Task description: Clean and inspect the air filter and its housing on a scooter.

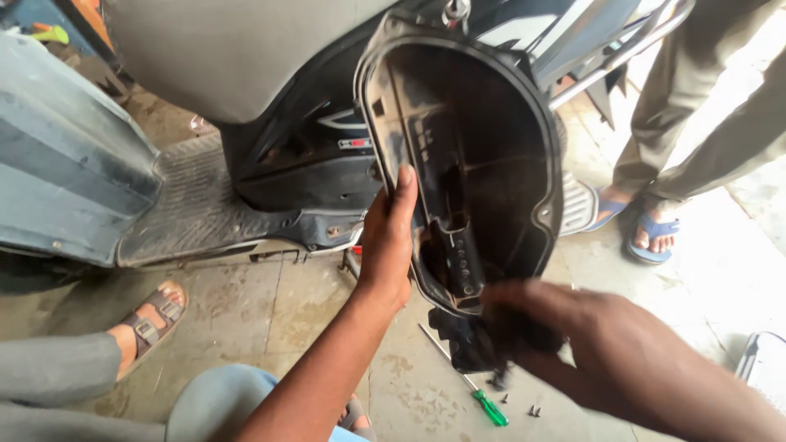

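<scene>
We're down on what looks like a roadside scooter repair workshop, with a scooter [270, 155] opened up, a stained concrete floor [270, 311], a green-handled screwdriver [479, 397] and loose screws [532, 409] scattered about.

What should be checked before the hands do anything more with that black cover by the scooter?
1. Left hand grips the black plastic cover by its edge: ok.
2. Right hand hold on the cover's lower end: cannot tell, blurred.
3. Green-handled screwdriver within reach on the floor: ok.
4. Loose screws gathered safely: not ok, scattered on the floor.
5. Bystander's sandalled feet away from the cover: ok.
</scene>
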